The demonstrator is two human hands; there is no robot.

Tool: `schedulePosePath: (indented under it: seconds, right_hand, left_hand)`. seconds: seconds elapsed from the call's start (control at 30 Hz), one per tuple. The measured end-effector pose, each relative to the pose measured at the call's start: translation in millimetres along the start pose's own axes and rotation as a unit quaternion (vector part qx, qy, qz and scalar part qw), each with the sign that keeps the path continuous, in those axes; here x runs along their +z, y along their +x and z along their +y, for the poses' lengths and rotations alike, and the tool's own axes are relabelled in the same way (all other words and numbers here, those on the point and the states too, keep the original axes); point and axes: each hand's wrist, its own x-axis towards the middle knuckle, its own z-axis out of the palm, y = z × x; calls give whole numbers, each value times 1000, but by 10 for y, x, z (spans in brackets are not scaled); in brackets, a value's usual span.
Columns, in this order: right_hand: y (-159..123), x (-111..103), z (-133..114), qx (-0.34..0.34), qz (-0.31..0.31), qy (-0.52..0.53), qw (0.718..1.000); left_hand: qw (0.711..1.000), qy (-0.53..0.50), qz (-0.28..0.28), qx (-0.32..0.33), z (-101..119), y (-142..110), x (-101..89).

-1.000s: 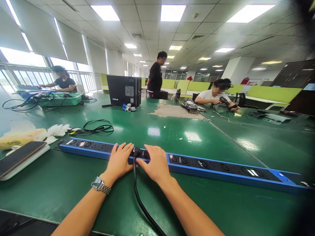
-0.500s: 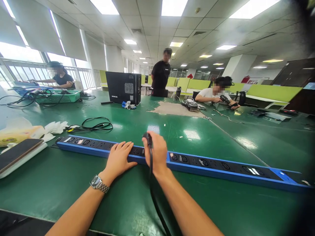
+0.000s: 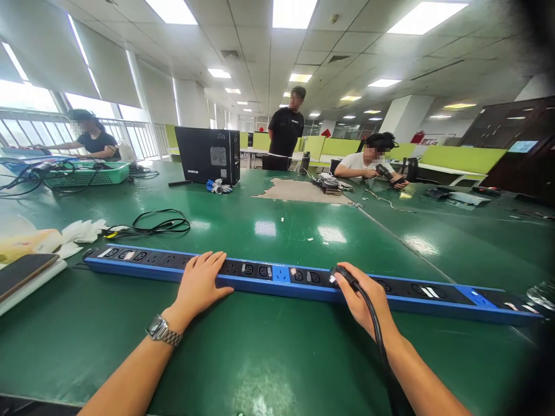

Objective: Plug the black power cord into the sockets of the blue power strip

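A long blue-and-black power strip (image 3: 280,273) lies across the green table. My left hand (image 3: 202,277) rests palm down on its left half, fingers stretched over the sockets and thumb out along the near side. In my right hand (image 3: 362,292) is a black power plug (image 3: 338,275), held at the sockets right of the strip's middle. Whether its pins are in a socket is hidden. The plug's thick black cable (image 3: 376,326) runs down over my right wrist toward the lower edge of the view.
Left of the strip lie a dark flat object (image 3: 28,274), crumpled white tissue (image 3: 84,231) and a coiled black cable (image 3: 162,222). Farther back stand a black computer case (image 3: 208,155) and a green basket (image 3: 87,174) with cables. Other people are around the table.
My right hand has moved right along the strip with the plug, from near the middle, and lowered it to the sockets. My left hand stays on the strip. The view has shifted slightly.
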Motion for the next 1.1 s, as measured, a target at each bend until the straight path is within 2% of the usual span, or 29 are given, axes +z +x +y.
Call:
schedulePosePath:
  seconds: [0.13,0.23,0.33,0.47,0.57,0.63,0.77,0.83,0.93,1.03,1.1]
  right_hand:
    - [27,-20,-6,-36,-31,-23,999]
    - [9,-40,54,-61,-36,-32,997]
    - [-16,-23,85,-75,-19,-37,996]
    - [-35,43,96,-114,-15,-37,993]
    - [-55,72,192,-121,-31,-41,991]
    - [-81,68,306,-101,-22,-96,990]
    - [-144,49,500,-70,-27,-249,965]
    - [-162,50,531,-67,-45,-283,956]
    - [-164,61,513,-55,-51,-302,950]
    - [-157,65,487,-45,-58,-308,949]
    - [-154,62,483,-37,-64,-307,949]
  left_hand:
    - [1000,-23,-7,-6,6,2,-42]
    - [998,-67,9,17,177,31,-79]
    - [988,-118,38,96,607,118,-71]
    - [962,-191,28,193,1408,335,35]
    - [953,-213,-3,214,1870,508,156]
    - [951,-213,-36,222,2032,595,249]
    - [950,-199,-68,232,2144,688,440]
    - [949,-227,-40,217,2185,711,476]
    - [929,-325,56,171,2205,751,374]
    - [905,-392,147,73,1981,785,154]
    - [898,-402,179,11,1634,755,33]
